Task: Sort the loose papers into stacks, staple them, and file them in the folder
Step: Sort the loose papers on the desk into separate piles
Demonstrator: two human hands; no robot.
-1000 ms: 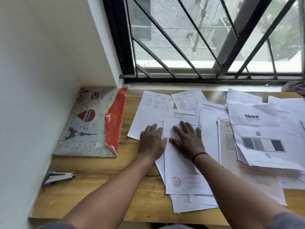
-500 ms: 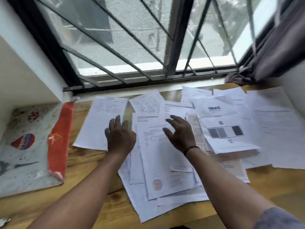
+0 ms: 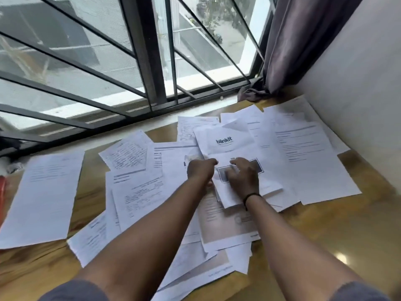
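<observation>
Head view: both hands on white printed "blinkit" sheet [image 3: 230,148] atop loose white papers [image 3: 138,187] on wooden desk [image 3: 338,235], left hand [image 3: 200,170] fingers curled at its edge, right hand [image 3: 243,177] fingers spread, pressing; best lifted alone, neighbours pinned.

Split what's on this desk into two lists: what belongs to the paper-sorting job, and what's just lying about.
Job:
white printed blinkit sheet, under both hands
left hand
right hand
scattered loose white papers
red folder edge, far left

Lying about:
grey-purple fabric curtain
black metal window grille
</observation>
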